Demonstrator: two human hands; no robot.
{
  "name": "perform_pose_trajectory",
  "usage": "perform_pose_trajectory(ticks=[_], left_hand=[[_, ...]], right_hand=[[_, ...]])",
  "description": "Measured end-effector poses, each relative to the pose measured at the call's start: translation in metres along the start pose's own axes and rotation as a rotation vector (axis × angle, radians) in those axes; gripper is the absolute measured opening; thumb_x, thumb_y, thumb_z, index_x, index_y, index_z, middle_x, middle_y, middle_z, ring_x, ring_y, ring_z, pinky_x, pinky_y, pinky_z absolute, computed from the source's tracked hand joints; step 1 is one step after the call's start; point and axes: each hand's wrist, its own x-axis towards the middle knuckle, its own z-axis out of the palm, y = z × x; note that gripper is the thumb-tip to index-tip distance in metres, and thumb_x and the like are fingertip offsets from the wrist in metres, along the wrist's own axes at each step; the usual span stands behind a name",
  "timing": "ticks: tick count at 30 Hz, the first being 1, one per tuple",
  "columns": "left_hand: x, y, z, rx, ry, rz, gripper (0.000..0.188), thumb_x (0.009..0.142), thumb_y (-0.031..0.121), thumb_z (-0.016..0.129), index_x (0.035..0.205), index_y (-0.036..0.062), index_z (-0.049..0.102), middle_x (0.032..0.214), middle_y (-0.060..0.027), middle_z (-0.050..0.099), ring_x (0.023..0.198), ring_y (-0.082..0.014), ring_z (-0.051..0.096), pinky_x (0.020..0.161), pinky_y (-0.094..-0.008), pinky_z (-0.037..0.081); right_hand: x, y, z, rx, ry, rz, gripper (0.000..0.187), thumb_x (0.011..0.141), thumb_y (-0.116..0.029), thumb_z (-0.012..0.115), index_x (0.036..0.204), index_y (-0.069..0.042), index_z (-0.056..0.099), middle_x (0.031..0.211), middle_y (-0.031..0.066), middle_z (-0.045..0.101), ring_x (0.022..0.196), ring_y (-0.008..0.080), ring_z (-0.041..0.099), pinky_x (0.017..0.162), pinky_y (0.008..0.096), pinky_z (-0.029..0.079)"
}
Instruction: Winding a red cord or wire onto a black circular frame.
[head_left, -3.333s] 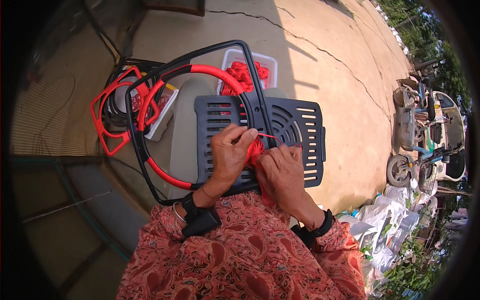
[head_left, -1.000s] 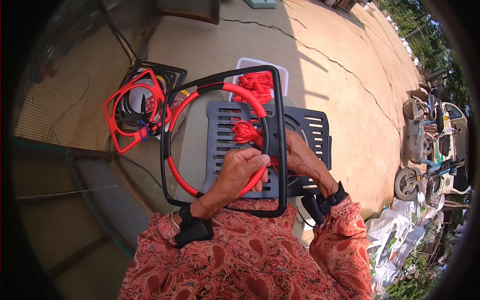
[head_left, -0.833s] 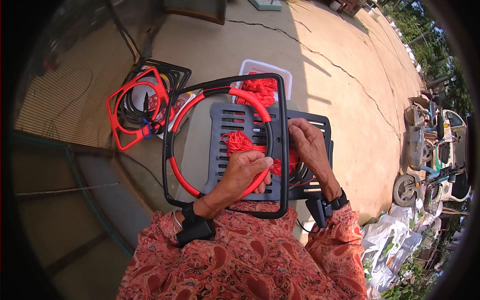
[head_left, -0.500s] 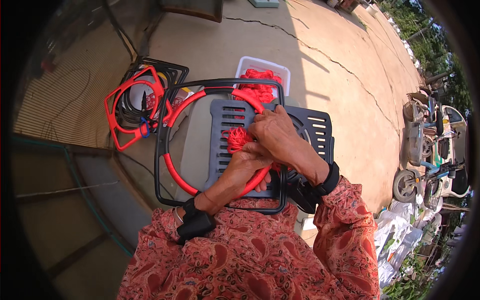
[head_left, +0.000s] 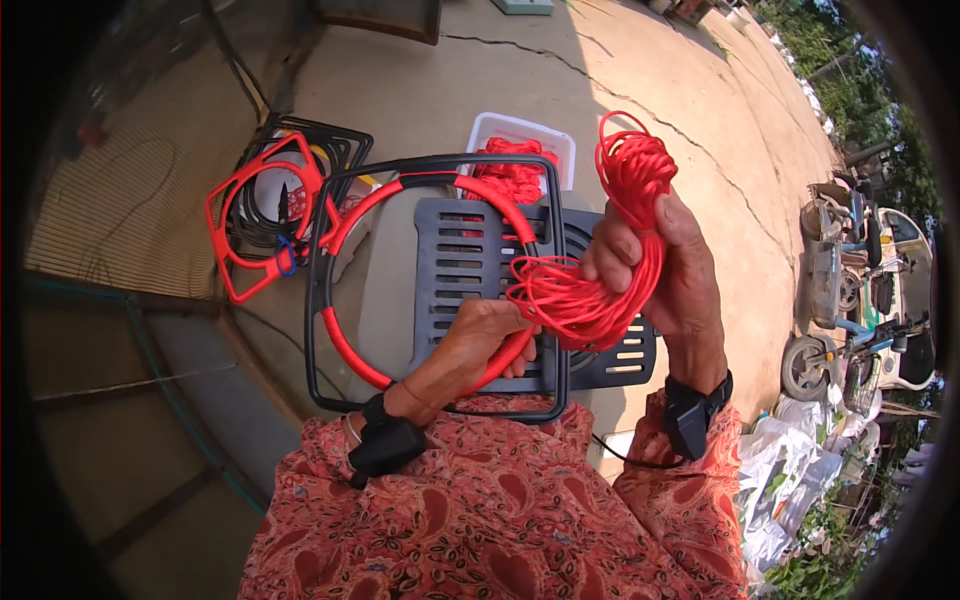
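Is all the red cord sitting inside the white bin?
No, the right hand is gripping a looped bundle of red cord outside the white bin.

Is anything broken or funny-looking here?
Yes, the pale ground looks damaged: a long, jagged crack runs across it, beyond the hands. The red cord bundle in the right hand looks fine.

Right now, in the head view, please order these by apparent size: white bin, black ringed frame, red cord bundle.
Largest to smallest:
1. Black ringed frame
2. Red cord bundle, held up, so probably enlarged by nearness
3. White bin, partly covered
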Motion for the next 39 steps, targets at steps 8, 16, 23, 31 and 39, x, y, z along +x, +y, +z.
perform_pose_trajectory(ticks=[8, 16, 23, 31, 39], left_hand=[[0.003, 0.01, 0.005, 0.075, 0.042, -0.049, 0.025, 0.096, 0.02, 0.058, 0.104, -0.0042, 0.057, 0.065, -0.0131, 0.063, 0.043, -0.0183, 0.058, 0.037, -0.0263, 0.044], [0.008, 0.011, 0.009, -0.133, -0.069, -0.096, 0.025, 0.097, 0.024, 0.056, 0.097, -0.0012, 0.056, 0.067, -0.0157, 0.063, 0.045, -0.0203, 0.059, 0.037, -0.0274, 0.046], [0.01, 0.016, 0.013, 0.019, -0.062, -0.041, 0.024, 0.095, 0.023, 0.056, 0.092, -0.001, 0.057, 0.067, -0.016, 0.064, 0.046, -0.0202, 0.06, 0.04, -0.0271, 0.049], [0.019, 0.012, 0.018, 0.064, 0.068, 0.094, 0.013, 0.09, 0.012, 0.063, 0.086, 0.0003, 0.061, 0.068, -0.0054, 0.062, 0.059, -0.0122, 0.06, 0.056, -0.0235, 0.051], [0.026, 0.01, 0.016, 0.697, 0.222, 0.547, 0.016, 0.088, 0.009, 0.066, 0.076, -0.0002, 0.059, 0.064, 0.0037, 0.052, 0.06, -0.0018, 0.045, 0.05, -0.0227, 0.036]], right_hand=[[-0.194, -0.116, -0.12, -0.005, 0.409, -0.209, 0.028, 0.099, -0.03, 0.049, 0.105, -0.003, 0.05, 0.061, -0.0026, 0.042, 0.039, 0.0052, 0.035, 0.032, 0.0208, 0.032], [-0.24, -0.095, -0.116, -0.395, 1.057, 0.012, 0.031, 0.096, -0.032, 0.056, 0.118, -0.012, 0.05, 0.055, -0.0067, 0.036, 0.039, 0.0029, 0.032, 0.033, 0.019, 0.025], [-0.151, -0.054, -0.032, -0.155, 0.65, 0.073, 0.032, 0.098, -0.031, 0.047, 0.111, -0.002, 0.05, 0.076, 0.0028, 0.052, 0.054, 0.0112, 0.051, 0.044, 0.0213, 0.044], [-0.1, 0.005, 0.017, -0.772, 0.233, 0.375, 0.033, 0.082, -0.013, 0.075, 0.107, -0.001, 0.057, 0.09, 0.0071, 0.066, 0.078, 0.0169, 0.063, 0.073, 0.0296, 0.05], [-0.062, 0.064, 0.022, -1.852, 0.013, -0.068, 0.02, 0.073, -0.012, 0.069, 0.087, -0.006, 0.056, 0.083, 0.0101, 0.055, 0.084, 0.0279, 0.056, 0.057, 0.0416, 0.049]])
